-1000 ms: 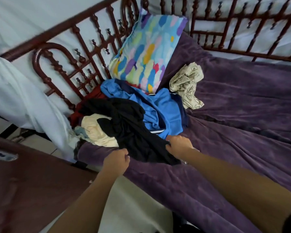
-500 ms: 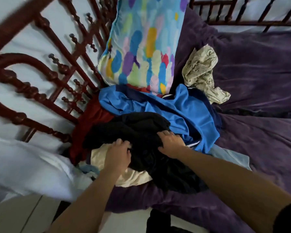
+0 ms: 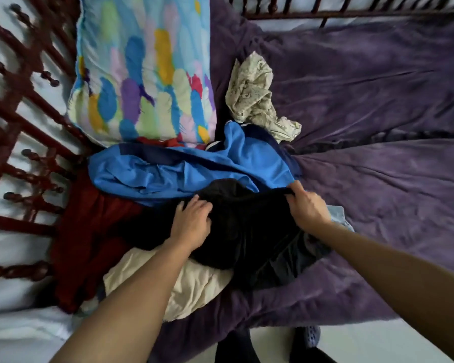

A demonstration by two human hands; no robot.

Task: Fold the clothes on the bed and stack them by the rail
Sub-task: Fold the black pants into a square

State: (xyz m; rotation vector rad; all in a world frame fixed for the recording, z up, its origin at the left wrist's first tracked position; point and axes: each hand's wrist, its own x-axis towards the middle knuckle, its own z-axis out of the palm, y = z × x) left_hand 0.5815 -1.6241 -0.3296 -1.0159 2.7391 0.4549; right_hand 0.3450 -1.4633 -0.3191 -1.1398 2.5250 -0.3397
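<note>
At the left end of the bed, against the dark red turned-wood rail (image 3: 24,153), the clothes lie in one loose, unfolded heap on a purple blanket (image 3: 378,179). A black garment (image 3: 247,237) lies on top, crumpled, with a faint sheen along its lower folds. Its upper edge is drawn taut between the two hands. The right hand (image 3: 306,205) pinches that edge, fingers curled round a ridge of cloth. The left hand (image 3: 192,221) lies palm down on the garment with its fingers bent into the fabric, gathering it.

Under the black piece a bright blue garment (image 3: 168,174) with a navy band spreads toward the rail. A dark red garment (image 3: 89,231) lies beside the rail, and a cream garment (image 3: 194,286) bulges out beneath the left forearm. A strip of pale blue cloth (image 3: 338,213) shows just behind the right wrist.

Apart from the heap, a beige printed cloth (image 3: 254,95) lies bunched beside a pillow (image 3: 142,66) covered in many-coloured brush strokes. Its print is too fine to read, and no label or lettering can be made out on any piece.
</note>
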